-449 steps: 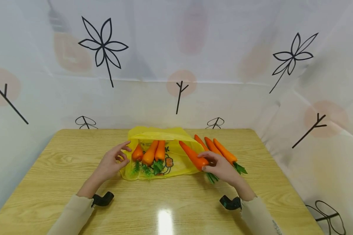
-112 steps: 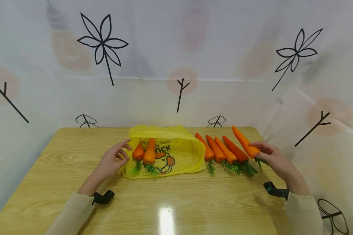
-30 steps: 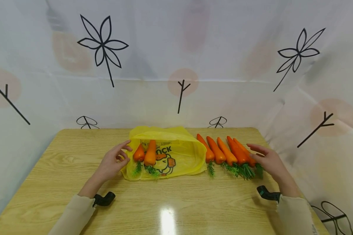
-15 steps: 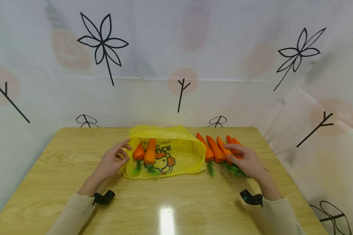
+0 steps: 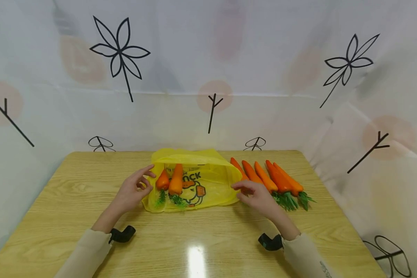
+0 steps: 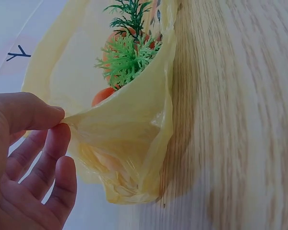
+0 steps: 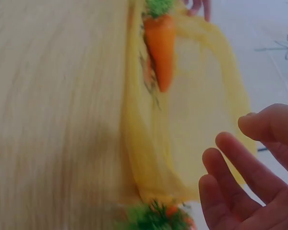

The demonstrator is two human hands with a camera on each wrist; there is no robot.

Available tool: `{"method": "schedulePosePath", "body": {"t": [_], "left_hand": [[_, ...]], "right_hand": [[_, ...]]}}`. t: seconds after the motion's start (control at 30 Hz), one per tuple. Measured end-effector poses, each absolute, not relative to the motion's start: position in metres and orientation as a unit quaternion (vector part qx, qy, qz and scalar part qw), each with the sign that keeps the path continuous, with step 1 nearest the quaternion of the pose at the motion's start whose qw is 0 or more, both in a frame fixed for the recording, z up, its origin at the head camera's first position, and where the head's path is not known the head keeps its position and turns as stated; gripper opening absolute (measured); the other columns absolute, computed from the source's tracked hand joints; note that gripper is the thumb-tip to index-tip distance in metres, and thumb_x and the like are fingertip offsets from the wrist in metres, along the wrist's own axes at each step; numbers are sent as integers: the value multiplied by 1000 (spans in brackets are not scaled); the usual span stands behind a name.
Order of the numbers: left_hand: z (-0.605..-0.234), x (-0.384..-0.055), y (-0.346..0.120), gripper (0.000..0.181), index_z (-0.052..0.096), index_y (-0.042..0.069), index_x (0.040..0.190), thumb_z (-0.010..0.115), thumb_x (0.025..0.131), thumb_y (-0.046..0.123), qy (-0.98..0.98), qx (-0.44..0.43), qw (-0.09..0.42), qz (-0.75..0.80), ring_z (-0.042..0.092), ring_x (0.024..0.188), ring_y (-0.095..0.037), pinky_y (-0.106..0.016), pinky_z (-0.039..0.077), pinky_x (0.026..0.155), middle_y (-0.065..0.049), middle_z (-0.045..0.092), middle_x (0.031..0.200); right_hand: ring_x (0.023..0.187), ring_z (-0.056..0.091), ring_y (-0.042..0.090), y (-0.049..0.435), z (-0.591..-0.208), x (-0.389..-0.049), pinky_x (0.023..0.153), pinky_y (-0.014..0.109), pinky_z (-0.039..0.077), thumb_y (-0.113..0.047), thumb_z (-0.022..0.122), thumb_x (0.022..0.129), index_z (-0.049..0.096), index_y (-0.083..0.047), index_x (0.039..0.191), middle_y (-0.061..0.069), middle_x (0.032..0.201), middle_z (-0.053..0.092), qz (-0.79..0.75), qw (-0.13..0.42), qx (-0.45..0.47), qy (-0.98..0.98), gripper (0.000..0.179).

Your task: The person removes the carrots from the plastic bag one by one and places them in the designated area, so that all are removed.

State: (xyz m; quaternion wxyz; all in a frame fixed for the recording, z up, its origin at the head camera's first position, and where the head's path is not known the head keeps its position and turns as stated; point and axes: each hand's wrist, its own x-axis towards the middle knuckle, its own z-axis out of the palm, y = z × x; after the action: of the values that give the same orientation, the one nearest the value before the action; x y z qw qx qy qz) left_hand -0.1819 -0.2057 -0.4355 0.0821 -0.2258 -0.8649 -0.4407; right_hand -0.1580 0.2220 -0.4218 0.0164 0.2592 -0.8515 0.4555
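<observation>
A yellow plastic bag with a printed duck lies on the table, its mouth held wide. Two carrots with green tops are inside at its left: a short-looking one and a longer one. My left hand pinches the bag's left rim between thumb and forefinger, plain in the left wrist view, where the other fingers curl loosely. My right hand is at the bag's right rim with nothing in it; its thumb and fingers stand apart in the right wrist view.
Several carrots lie side by side right of the bag, leafy tops toward me; my right hand covers the lower ends of the nearest. The wooden table ends at a white patterned cloth wall at the back and sides.
Over the longer span, carrots went from the bag to the row at the right. In the last second my right hand, empty, moved left from the row's far end to the bag. The left stayed.
</observation>
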Motion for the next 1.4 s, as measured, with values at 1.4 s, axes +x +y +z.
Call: {"method": "schedulePosePath", "body": {"t": [1.4], "left_hand": [[-437,-184,-203,67,45,6,148,68,87,-10,-863,-225,76,-446,58,82,-12,-29,51,72,-9,63,117]], "right_hand": [[122,55,26,78,-447,-202,95,42,48,-15,61,99,45,-12,149,8,135,58,493,-159,242,-820,53]]}}
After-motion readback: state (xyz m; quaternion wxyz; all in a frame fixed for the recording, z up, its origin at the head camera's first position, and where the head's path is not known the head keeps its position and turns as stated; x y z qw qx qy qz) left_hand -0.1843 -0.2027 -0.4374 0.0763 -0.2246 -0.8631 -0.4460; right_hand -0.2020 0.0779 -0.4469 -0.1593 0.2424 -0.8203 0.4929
